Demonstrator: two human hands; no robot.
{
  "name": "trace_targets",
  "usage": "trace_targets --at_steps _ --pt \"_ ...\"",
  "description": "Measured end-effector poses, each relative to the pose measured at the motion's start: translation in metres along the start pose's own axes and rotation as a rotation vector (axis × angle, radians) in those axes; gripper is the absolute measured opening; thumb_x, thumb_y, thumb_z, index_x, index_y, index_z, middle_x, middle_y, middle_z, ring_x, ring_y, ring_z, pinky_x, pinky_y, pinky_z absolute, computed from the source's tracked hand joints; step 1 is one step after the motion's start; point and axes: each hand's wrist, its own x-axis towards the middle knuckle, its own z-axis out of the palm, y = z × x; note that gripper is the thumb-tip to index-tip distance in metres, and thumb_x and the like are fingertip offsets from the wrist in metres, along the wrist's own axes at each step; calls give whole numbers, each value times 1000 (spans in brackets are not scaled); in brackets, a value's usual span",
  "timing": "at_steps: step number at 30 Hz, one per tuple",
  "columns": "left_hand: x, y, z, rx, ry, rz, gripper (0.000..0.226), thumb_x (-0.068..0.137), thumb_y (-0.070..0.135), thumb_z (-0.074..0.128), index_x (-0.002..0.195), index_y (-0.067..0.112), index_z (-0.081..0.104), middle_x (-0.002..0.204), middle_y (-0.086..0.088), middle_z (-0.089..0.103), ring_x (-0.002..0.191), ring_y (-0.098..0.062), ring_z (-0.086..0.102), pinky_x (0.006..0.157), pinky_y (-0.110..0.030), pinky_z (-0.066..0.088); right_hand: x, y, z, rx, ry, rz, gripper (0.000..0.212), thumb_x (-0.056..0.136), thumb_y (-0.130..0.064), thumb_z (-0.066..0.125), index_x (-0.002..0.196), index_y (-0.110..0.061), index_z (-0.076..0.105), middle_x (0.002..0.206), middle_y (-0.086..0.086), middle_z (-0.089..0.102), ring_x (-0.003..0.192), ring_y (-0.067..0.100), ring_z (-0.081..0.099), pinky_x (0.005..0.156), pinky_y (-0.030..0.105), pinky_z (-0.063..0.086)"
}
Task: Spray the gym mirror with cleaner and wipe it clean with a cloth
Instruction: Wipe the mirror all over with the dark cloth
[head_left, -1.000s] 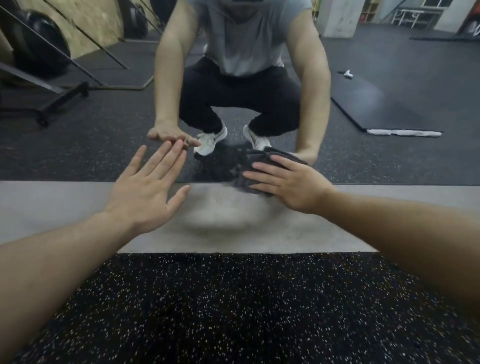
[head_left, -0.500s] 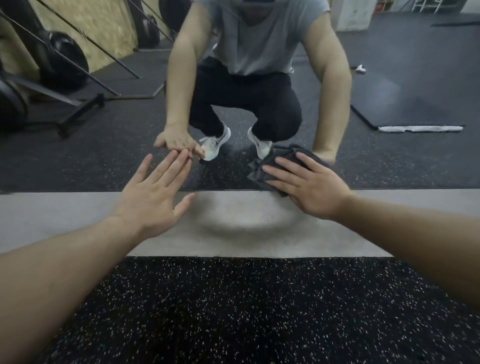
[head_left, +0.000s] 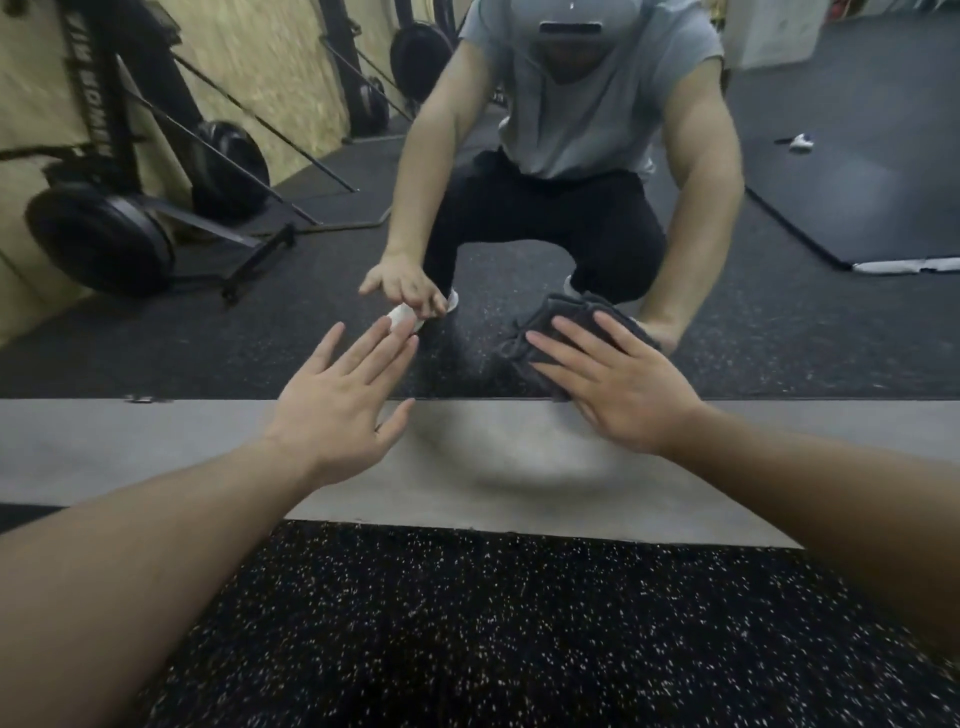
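The gym mirror (head_left: 260, 353) fills the upper half of the head view, its lower edge meeting a grey sill. My right hand (head_left: 618, 384) presses a dark grey cloth (head_left: 540, 327) flat against the glass near that lower edge, fingers spread over it. My left hand (head_left: 337, 410) is open with fingers apart, held just in front of the glass to the left of the cloth, holding nothing. The mirror reflects a crouching person with both arms reaching forward. No spray bottle is in view.
A grey concrete strip (head_left: 104, 452) runs below the mirror, and black speckled rubber flooring (head_left: 493, 634) lies nearer me. Reflected in the glass are weight plates on a rack (head_left: 104, 244) at left and a black mat (head_left: 857, 208) at right.
The view has tilted up and moved closer to the glass. My right hand has shifted the cloth slightly up the mirror. My left hand stays open beside it.
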Motion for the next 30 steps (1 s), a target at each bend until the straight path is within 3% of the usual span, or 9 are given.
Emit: trace_targets --at_steps 7,10,13,17,22,27,30 --pt "-23 -65 29 -10 72 62 73 100 54 17 161 15 22 169 2 7 156 -15 7 125 -46 0 17 -36 -10 23 21 263 55 98 -28 40 151 -14 49 166 5 27 153 33 24 127 54 10" --pt "-30 -106 39 -37 120 52 72 100 54 13 162 18 9 169 3 -3 156 -14 -4 126 -45 -5 39 -57 -20 31 -15 437 57 97 -28 39 152 -12 47 165 9 30 154 36 20 126 55 9" --pt "-40 -149 51 -35 180 59 71 100 55 15 160 20 3 169 3 -5 157 -14 -8 127 -47 -4 70 -91 -30 105 -34 685 59 100 -30 33 157 -13 37 169 9 21 156 37 12 125 57 8" --pt "-50 -200 66 -38 232 48 74 99 55 20 162 18 11 169 1 -5 157 -13 -8 127 -48 -5 126 -134 -38 316 9 1100 59 108 -24 31 164 -20 14 172 5 5 158 29 -1 126 52 0" --pt "-59 -244 74 -83 264 -9 77 97 52 20 160 13 3 171 -3 -8 157 -16 -12 126 -51 -4 200 -164 -59 588 174 1536 58 111 -25 30 165 -23 6 172 1 -2 158 26 -1 127 47 2" --pt "-63 -268 75 -186 279 -72 80 95 50 25 162 9 9 171 -6 -6 157 -18 -10 127 -52 1 266 -170 -80 603 316 1555 58 111 -25 29 165 -20 8 172 5 1 158 28 -2 127 49 2" --pt "-63 -267 75 -231 308 -71 81 96 51 25 162 8 9 171 -5 -8 157 -16 -10 127 -49 1 299 -186 -75 462 280 1336 62 105 -33 25 164 -16 14 171 12 8 157 40 -1 125 55 -1"
